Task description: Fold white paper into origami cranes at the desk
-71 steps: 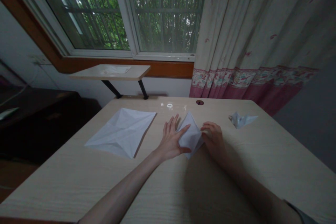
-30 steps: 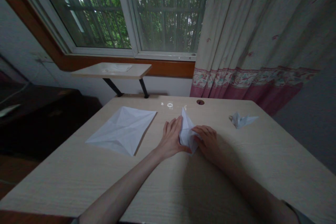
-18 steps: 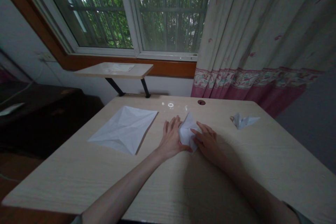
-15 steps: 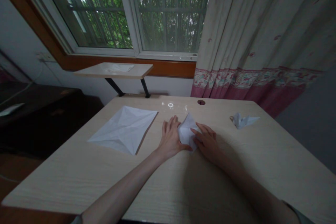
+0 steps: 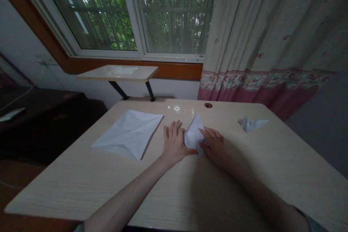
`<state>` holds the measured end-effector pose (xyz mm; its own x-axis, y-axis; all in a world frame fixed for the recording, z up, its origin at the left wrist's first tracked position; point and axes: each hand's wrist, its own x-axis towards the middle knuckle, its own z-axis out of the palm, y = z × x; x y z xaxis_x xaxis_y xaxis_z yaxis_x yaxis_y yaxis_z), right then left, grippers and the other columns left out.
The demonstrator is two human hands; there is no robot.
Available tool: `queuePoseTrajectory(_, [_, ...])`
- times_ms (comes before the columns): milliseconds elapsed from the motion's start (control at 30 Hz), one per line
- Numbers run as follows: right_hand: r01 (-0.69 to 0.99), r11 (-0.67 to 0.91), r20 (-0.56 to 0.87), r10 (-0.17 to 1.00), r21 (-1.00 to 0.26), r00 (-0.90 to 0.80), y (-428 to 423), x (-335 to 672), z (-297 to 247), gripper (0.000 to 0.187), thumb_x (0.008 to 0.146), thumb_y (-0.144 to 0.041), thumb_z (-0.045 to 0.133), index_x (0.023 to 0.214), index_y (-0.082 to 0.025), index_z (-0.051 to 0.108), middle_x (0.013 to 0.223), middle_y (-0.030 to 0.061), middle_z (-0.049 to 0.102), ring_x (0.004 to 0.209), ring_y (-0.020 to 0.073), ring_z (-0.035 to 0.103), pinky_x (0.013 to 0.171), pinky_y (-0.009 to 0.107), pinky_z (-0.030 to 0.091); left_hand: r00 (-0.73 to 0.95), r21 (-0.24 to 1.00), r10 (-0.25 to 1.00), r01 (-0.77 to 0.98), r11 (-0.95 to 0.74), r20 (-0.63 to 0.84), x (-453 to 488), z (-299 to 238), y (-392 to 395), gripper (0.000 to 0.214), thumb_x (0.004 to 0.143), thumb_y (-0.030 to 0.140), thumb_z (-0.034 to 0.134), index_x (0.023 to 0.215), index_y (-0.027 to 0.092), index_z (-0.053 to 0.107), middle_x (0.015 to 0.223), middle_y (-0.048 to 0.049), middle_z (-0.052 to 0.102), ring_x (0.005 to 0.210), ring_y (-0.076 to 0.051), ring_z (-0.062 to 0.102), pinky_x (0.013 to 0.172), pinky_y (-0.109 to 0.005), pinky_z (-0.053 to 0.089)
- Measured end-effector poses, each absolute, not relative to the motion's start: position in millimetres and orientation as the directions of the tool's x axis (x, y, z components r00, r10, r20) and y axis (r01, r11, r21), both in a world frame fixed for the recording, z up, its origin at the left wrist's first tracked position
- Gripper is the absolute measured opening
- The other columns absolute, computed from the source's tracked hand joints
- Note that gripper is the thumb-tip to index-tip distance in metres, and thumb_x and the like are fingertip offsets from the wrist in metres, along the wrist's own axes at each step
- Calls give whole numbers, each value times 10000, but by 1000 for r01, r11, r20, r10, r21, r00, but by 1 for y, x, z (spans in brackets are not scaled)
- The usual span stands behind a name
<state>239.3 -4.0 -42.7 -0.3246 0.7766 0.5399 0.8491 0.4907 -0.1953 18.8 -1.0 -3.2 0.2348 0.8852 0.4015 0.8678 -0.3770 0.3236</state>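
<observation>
A small piece of folded white paper (image 5: 194, 134) lies on the desk between my hands, its pointed tip facing the window. My left hand (image 5: 175, 141) holds its left side, with the thumb across the lower corner and the other fingers spread outward on the desk. My right hand (image 5: 214, 145) grips the right side, fingertips and thumb pressing on the paper and covering its right edge. Left of my hands is a larger creased white sheet (image 5: 132, 134), unfolded and slightly raised at its right edge. On the far right sits a folded paper crane (image 5: 252, 124).
The wooden desk (image 5: 108, 188) carries a raised shelf (image 5: 95, 74) at the back left, with white paper (image 5: 123, 70) on top. A round cable hole (image 5: 208, 105) is near the back edge. Behind are a window and a floral curtain (image 5: 244, 43).
The paper's upper tip stands slightly farther out toward the window, and more of its face shows. My right fingers have shifted a little, and my left fingers are spread wider.
</observation>
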Motion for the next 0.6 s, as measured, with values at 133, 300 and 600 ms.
queuePoseTrajectory(133, [850, 488, 549, 774, -199, -316, -3, 239, -43, 455, 954, -276, 504, 1402, -200, 518, 1406, 160, 575, 1304, 292, 518, 1056, 491, 420, 253, 309, 876, 865, -395, 410, 19, -2, -2, 905, 477, 706, 876, 1144, 178, 569, 1540, -216, 374, 1457, -443, 277, 1187, -685, 108])
queuePoseTrajectory(300, [847, 491, 543, 777, -205, -319, -3, 240, -43, 484, 954, -287, 497, 1432, -213, 487, 1402, 157, 576, 1306, 292, 519, 1061, 496, 416, 278, 318, 864, 846, -427, 420, 18, -2, -1, 891, 477, 675, 895, 1143, 196, 546, 1536, -209, 374, 1456, -434, 281, 1188, -687, 97])
queuePoseTrajectory(600, [839, 484, 537, 789, -247, -298, -3, 239, -47, 507, 953, -273, 478, 1458, -242, 448, 1421, 147, 558, 1329, 292, 498, 1075, 518, 395, 326, 349, 865, 815, -462, 382, 17, -3, 1, 858, 537, 624, 899, 1212, 243, 530, 1539, -166, 365, 1457, -413, 283, 1182, -688, 104])
